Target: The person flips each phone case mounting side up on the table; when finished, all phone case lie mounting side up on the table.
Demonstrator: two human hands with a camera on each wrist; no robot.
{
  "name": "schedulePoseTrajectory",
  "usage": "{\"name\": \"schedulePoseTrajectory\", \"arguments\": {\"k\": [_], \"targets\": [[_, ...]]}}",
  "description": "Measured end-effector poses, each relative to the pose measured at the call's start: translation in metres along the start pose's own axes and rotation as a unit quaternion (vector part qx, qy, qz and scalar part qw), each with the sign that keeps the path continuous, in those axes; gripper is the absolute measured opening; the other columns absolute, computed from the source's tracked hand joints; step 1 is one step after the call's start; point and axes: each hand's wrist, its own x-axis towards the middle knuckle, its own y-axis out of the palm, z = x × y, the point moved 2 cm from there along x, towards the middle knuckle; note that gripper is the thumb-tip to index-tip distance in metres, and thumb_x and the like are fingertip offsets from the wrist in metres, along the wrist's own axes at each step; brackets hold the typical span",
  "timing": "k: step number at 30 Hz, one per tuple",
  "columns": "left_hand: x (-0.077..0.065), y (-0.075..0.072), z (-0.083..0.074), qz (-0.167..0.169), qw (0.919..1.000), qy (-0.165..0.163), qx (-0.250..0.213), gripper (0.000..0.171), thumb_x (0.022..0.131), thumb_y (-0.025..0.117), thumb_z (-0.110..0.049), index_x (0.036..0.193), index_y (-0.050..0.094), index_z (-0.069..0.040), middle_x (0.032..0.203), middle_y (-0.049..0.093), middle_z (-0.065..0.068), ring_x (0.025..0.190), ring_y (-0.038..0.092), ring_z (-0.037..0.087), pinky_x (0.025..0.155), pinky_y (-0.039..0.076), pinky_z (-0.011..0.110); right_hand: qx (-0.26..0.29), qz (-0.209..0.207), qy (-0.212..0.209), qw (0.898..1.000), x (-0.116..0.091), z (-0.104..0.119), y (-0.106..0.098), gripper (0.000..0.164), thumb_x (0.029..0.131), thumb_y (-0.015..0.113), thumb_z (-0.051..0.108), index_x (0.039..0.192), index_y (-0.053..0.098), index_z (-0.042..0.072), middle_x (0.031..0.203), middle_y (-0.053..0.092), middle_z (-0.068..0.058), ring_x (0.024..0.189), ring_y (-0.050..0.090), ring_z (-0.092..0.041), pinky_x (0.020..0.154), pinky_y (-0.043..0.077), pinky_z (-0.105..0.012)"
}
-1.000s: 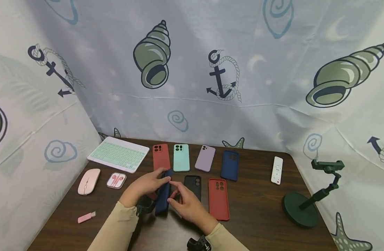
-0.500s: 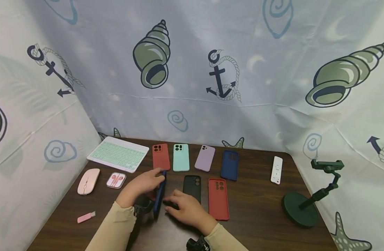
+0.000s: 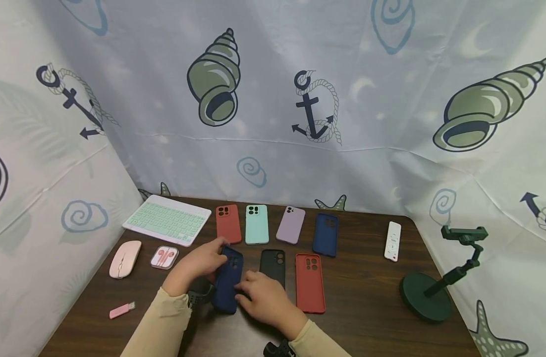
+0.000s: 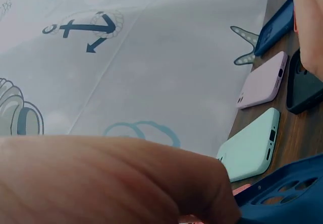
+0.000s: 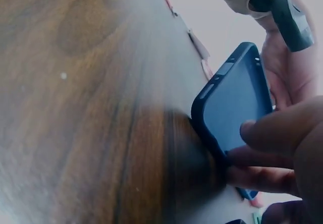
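Note:
My left hand (image 3: 206, 258) grips a dark blue phone case (image 3: 228, 282) by its upper left edge. It is tilted above the table, with its hollow inside facing up and to the right; round camera holes show in its top corner in the left wrist view. My right hand (image 3: 266, 297) is at the right edge of this case, thumb (image 5: 262, 130) and fingers loosely bent, the fingertips right at the rim in the right wrist view. Beside the right hand lie a black phone case (image 3: 273, 265) and a red phone case (image 3: 310, 282).
A back row holds a red case (image 3: 228, 225), mint case (image 3: 257, 228), purple case (image 3: 291, 225) and another blue case (image 3: 325, 235). A keyboard (image 3: 166, 220), mouse (image 3: 125, 259), earphone box (image 3: 164, 257) and pink USB stick (image 3: 121, 310) lie left; a white remote (image 3: 392, 241) and green stand (image 3: 426, 296) right.
The blue case was turned edge-on in my left hand, and now its inside faces up more. My right hand drew back from it, and its fingertips are now at the rim again.

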Motion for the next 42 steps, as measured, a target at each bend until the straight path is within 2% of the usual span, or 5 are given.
{"name": "schedulePoseTrajectory", "arguments": {"k": [11, 20, 25, 34, 42], "targets": [[0.017, 0.007, 0.018, -0.014, 0.9824, 0.070, 0.173, 0.033, 0.089, 0.075, -0.007, 0.116, 0.057, -0.007, 0.091, 0.060, 0.008, 0.079, 0.055, 0.021, 0.070, 0.047, 0.040, 0.003, -0.026, 0.089, 0.996, 0.002, -0.010, -0.008, 0.009, 0.094, 0.072, 0.034, 0.094, 0.080, 0.030, 0.087, 0.061, 0.017, 0.079, 0.053, -0.003, 0.067, 0.047, -0.021], [0.020, 0.001, 0.025, 0.026, 0.9941, 0.054, 0.090, 0.034, 0.093, 0.072, -0.009, 0.123, 0.056, -0.008, 0.084, 0.064, 0.004, 0.062, 0.056, 0.017, 0.058, 0.046, 0.032, 0.050, -0.030, 0.093, 0.994, 0.003, -0.016, -0.003, 0.009, 0.095, 0.071, 0.033, 0.093, 0.078, 0.028, 0.086, 0.057, 0.017, 0.077, 0.053, 0.002, 0.069, 0.048, -0.020], [0.023, -0.005, 0.024, -0.014, 0.9963, 0.059, 0.061, 0.019, 0.099, 0.066, -0.019, 0.115, 0.061, -0.010, 0.089, 0.068, 0.005, 0.068, 0.061, 0.019, 0.060, 0.047, 0.033, 0.125, -0.038, 0.098, 0.987, 0.003, -0.024, -0.003, 0.006, 0.096, 0.070, 0.032, 0.095, 0.075, 0.030, 0.088, 0.058, 0.017, 0.076, 0.053, 0.004, 0.070, 0.047, -0.018], [0.036, -0.023, 0.022, -0.157, 0.9769, 0.140, 0.038, 0.029, 0.102, 0.062, -0.023, 0.124, 0.059, -0.006, 0.107, 0.065, 0.011, 0.093, 0.062, 0.023, 0.082, 0.050, 0.044, 0.306, 0.007, 0.143, 0.941, 0.029, -0.037, -0.020, 0.019, 0.100, 0.065, 0.029, 0.114, 0.072, 0.018, 0.085, 0.068, 0.008, 0.066, 0.058, -0.005, 0.062, 0.047, -0.025], [0.061, -0.033, 0.030, -0.187, 0.9746, 0.104, 0.066, 0.047, 0.098, 0.067, -0.027, 0.134, 0.051, -0.001, 0.113, 0.050, 0.019, 0.090, 0.056, 0.026, 0.077, 0.048, 0.041, 0.397, 0.033, 0.227, 0.889, 0.075, -0.049, -0.022, 0.044, 0.099, 0.066, 0.029, 0.138, 0.055, 0.013, 0.100, 0.070, -0.003, 0.075, 0.066, -0.035, 0.051, 0.044, -0.031]]}}
